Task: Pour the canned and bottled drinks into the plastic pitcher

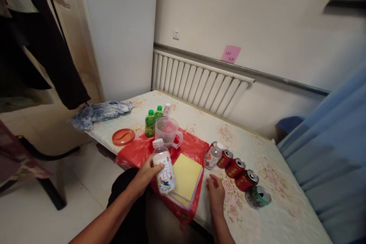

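Note:
My left hand (150, 173) is closed around a clear plastic bottle (165, 173) with a white cap and a printed white label. The bottle is slightly tilted, above the near edge of a red plastic bag (130, 156). Beside it, yellow paper sheets (188, 169) lie in a stack on the bag. A clear plastic measuring jug (167, 131) with a handle stands just behind the bottle. My right hand (216, 194) rests by the table's near edge, fingers loosely bent and holding nothing visible. It is nearest to another white-capped bottle (213, 156) and the red cans (235, 168).
Green-capped bottles (150, 124) and a small white-capped bottle (167, 109) stand behind the jug. An orange lid (122, 137) lies at left, near a crumpled blue-white cloth (103, 113). A green can (258, 197) ends the row at right. A radiator (194, 80) lines the wall.

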A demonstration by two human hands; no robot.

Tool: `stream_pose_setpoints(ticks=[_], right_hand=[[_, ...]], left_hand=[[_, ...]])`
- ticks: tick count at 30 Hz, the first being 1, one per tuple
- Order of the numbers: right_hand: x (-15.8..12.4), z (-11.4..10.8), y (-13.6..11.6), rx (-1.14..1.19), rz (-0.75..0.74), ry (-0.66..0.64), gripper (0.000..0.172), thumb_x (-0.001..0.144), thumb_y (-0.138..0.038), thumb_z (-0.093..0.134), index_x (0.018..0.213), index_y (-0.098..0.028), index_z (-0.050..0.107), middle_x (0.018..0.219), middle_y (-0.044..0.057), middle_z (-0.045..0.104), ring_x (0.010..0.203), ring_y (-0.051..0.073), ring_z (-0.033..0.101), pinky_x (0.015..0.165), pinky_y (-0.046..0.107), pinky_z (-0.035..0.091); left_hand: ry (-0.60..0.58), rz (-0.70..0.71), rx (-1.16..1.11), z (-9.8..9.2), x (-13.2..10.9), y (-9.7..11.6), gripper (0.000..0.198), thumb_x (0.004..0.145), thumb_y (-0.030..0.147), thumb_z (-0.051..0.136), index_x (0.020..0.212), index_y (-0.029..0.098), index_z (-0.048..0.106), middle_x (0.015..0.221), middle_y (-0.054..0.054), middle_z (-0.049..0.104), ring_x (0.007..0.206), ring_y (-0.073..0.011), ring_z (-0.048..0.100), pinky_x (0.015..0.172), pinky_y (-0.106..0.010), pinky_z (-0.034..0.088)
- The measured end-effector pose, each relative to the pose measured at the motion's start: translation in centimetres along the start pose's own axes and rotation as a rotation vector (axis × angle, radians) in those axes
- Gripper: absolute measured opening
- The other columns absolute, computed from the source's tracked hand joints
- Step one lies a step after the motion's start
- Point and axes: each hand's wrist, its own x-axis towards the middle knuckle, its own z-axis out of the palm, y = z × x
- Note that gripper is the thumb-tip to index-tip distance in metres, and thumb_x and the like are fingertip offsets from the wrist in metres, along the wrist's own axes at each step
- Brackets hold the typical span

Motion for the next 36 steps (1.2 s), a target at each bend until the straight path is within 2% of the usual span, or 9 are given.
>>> stream_pose_setpoints(ticks=[2, 5, 8, 11, 19, 25, 29, 36], right_hand=[[-2.0, 1.0, -3.0, 0.223, 0.028, -0.242, 0.049, 0.07, -0.043, 0.068, 0.11, -0.015, 0.064, 0.089, 0.008, 0.073, 0.083, 0.024, 0.068, 0.077, 0.036, 0.054], [-5.5, 2.5, -7.2, 0.419, 0.035, -0.524, 0.063, 0.064, -0.032, 0.076, 0.123, -0.018, 0.057, 0.113, 0.012, 0.069, 0.105, 0.027, 0.065, 0.088, 0.039, 0.053], [-8.1, 3.2, -9.9, 0.443, 0.022, -0.685, 0.066, 0.062, -0.02, 0.075, 0.125, -0.021, 0.056, 0.123, 0.009, 0.066, 0.112, 0.027, 0.062, 0.093, 0.038, 0.051], [-9.1, 2.9, -10.9, 0.368, -0.003, -0.796, 0.059, 0.063, -0.015, 0.072, 0.121, -0.02, 0.059, 0.117, 0.006, 0.069, 0.105, 0.026, 0.065, 0.089, 0.037, 0.053], [-9.3, 2.1, -10.3, 0.342, 0.005, -0.726, 0.056, 0.067, -0.028, 0.075, 0.12, -0.016, 0.059, 0.108, 0.007, 0.071, 0.096, 0.027, 0.067, 0.08, 0.038, 0.055], [-9.6, 1.9, -10.4, 0.368, 0.022, -0.716, 0.054, 0.069, -0.031, 0.075, 0.118, -0.017, 0.06, 0.105, 0.007, 0.072, 0.092, 0.026, 0.068, 0.077, 0.036, 0.055], [-9.7, 1.9, -10.4, 0.365, 0.038, -0.714, 0.052, 0.07, -0.031, 0.074, 0.118, -0.017, 0.06, 0.103, 0.007, 0.072, 0.089, 0.025, 0.068, 0.074, 0.035, 0.056], [-9.9, 1.7, -10.7, 0.376, 0.039, -0.728, 0.052, 0.071, -0.033, 0.075, 0.118, -0.017, 0.06, 0.102, 0.006, 0.073, 0.09, 0.025, 0.069, 0.074, 0.034, 0.056]], left_hand=[[-0.063, -0.027, -0.036, 0.8, -0.3, 0.1, 0.055, 0.075, 0.037, 0.073, 0.122, 0.015, 0.055, 0.111, -0.01, 0.069, 0.1, -0.0281, 0.064, 0.084, -0.036, 0.051], [-0.118, -0.058, -0.073, 2.2, -0.8, 0.1, 0.06, 0.073, 0.036, 0.074, 0.125, 0.014, 0.053, 0.113, -0.011, 0.068, 0.101, -0.0275, 0.064, 0.085, -0.035, 0.05], [-0.146, -0.065, -0.079, 3.4, -1.2, -0.1, 0.058, 0.073, 0.035, 0.074, 0.123, 0.015, 0.054, 0.107, -0.009, 0.069, 0.097, -0.0262, 0.064, 0.082, -0.034, 0.051], [-0.164, -0.064, -0.072, 4.0, -1.6, -0.4, 0.053, 0.074, 0.035, 0.073, 0.12, 0.015, 0.055, 0.105, -0.008, 0.068, 0.096, -0.0256, 0.064, 0.08, -0.034, 0.051], [-0.211, -0.153, -0.09, 5.3, -2.6, -0.2, 0.06, 0.065, 0.03, 0.079, 0.116, 0.015, 0.051, 0.105, -0.009, 0.066, 0.097, -0.0266, 0.063, 0.082, -0.037, 0.052], [-0.137, -0.161, -0.059, 6.4, -3.2, 0.3, 0.057, 0.066, 0.027, 0.076, 0.117, 0.014, 0.052, 0.101, -0.008, 0.067, 0.095, -0.0262, 0.063, 0.08, -0.036, 0.052], [-0.104, -0.169, -0.035, 6.6, -3.2, 0.4, 0.054, 0.066, 0.026, 0.075, 0.114, 0.013, 0.054, 0.098, -0.008, 0.068, 0.093, -0.026, 0.064, 0.077, -0.034, 0.052], [-0.123, -0.174, -0.054, 6.4, -3.2, 0.3, 0.057, 0.066, 0.028, 0.077, 0.116, 0.013, 0.053, 0.103, -0.009, 0.068, 0.097, -0.0271, 0.064, 0.081, -0.035, 0.052]])
